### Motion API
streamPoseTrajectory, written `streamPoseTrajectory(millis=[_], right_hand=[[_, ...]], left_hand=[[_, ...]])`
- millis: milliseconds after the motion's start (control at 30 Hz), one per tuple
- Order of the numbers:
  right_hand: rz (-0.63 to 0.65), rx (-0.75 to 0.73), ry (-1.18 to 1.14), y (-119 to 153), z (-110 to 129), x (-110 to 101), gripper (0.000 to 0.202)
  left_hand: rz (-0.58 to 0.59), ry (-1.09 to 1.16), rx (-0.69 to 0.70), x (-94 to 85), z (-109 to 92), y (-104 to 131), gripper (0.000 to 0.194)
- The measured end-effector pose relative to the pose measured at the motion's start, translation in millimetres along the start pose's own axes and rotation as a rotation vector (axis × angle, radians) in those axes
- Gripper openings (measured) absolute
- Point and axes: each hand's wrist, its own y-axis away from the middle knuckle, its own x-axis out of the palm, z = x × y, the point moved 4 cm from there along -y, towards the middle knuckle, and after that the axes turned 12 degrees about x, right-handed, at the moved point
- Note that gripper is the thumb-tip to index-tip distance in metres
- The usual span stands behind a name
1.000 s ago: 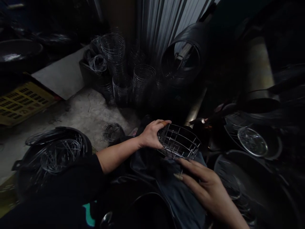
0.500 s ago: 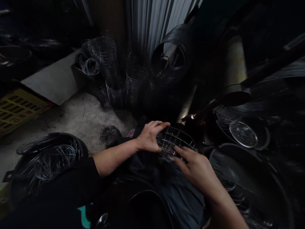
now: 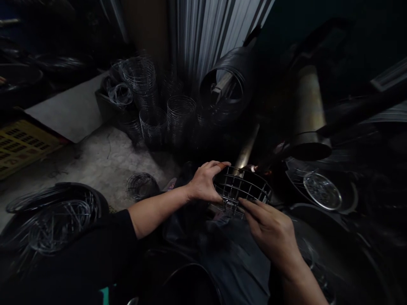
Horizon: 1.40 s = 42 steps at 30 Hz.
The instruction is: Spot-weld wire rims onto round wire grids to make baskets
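A round wire basket [image 3: 244,183] of dark metal is tilted in front of me, near the end of a metal rod [image 3: 247,148]. My left hand [image 3: 208,182] grips its left side, thumb low and fingers over the upper rim. At the basket's near right edge, my right hand [image 3: 270,222] has its fingers together, thumb beneath, pinching something at the wires too small to make out. Below both hands lies dark cloth over my lap [image 3: 235,258].
Stacked wire baskets [image 3: 181,116] stand at the back. A tub of wire pieces [image 3: 57,220] is at left, a yellow crate [image 3: 25,146] beyond it. A large basin [image 3: 337,241] and a metal cylinder [image 3: 310,106] are at right.
The basket has turned and shifted slightly right, showing more of its opening. My right hand has moved a little right and down. The view has tilted slightly.
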Motion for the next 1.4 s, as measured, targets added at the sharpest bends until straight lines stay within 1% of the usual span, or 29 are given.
streamPoseTrajectory(millis=[67, 233, 333, 467, 633, 733, 833, 900, 933, 1000, 1067, 1133, 1200, 1267, 1333, 1367, 1400], right_hand=[[-0.026, -0.004, 0.015, -7, -3, -1, 0.025], [-0.029, -0.005, 0.023, -24, -11, -2, 0.025], [-0.013, -0.020, -0.005, -31, -15, 0, 0.024], [-0.013, -0.017, -0.055, -34, -20, 3, 0.023], [-0.013, 0.012, -0.050, -39, -26, 6, 0.024], [-0.048, 0.038, -0.053, -48, -33, 7, 0.023], [-0.046, 0.093, -0.097, -53, -38, 6, 0.023], [-0.041, 0.194, -0.178, -51, -40, 2, 0.024], [-0.042, 0.273, -0.241, -48, -41, -1, 0.026], [-0.054, 0.462, -0.426, -39, -41, -7, 0.030], [-0.065, 0.633, -0.644, -29, -40, -10, 0.033], [-0.035, 0.739, -0.801, -20, -36, -7, 0.034], [0.037, 0.783, -0.840, -13, -34, 0, 0.032], [0.113, 0.788, -0.813, -6, -34, 8, 0.031], [0.196, 0.731, -0.769, 1, -34, 16, 0.041], [0.234, 0.684, -0.734, 5, -32, 19, 0.048], [0.262, 0.630, -0.688, 8, -30, 20, 0.052]], left_hand=[[-0.013, 0.014, -0.011, 0.7, 4, -6, 0.096], [-0.033, 0.076, -0.051, 0.8, 13, -18, 0.097], [-0.041, 0.093, -0.069, 1.1, 19, -22, 0.099], [-0.042, 0.128, -0.059, 2.1, 22, -22, 0.097], [-0.038, 0.093, -0.058, 0.9, 24, -32, 0.093], [-0.034, 0.070, -0.079, 2.7, 31, -43, 0.095], [-0.027, 0.119, -0.124, 7.7, 41, -47, 0.096], [-0.027, 0.155, -0.122, 10.3, 44, -48, 0.095], [-0.029, 0.157, -0.116, 10.9, 44, -48, 0.095], [-0.032, 0.137, -0.114, 11.2, 45, -51, 0.097], [-0.043, 0.129, -0.140, 10.6, 47, -57, 0.100], [-0.054, 0.132, -0.171, 9.3, 50, -63, 0.101], [-0.052, 0.138, -0.179, 8.3, 53, -67, 0.103], [-0.061, 0.153, -0.142, 8.1, 56, -65, 0.109], [-0.093, 0.207, -0.097, 11.0, 60, -56, 0.123], [-0.118, 0.258, -0.101, 14.2, 64, -49, 0.130], [-0.144, 0.332, -0.134, 18.8, 70, -41, 0.136]])
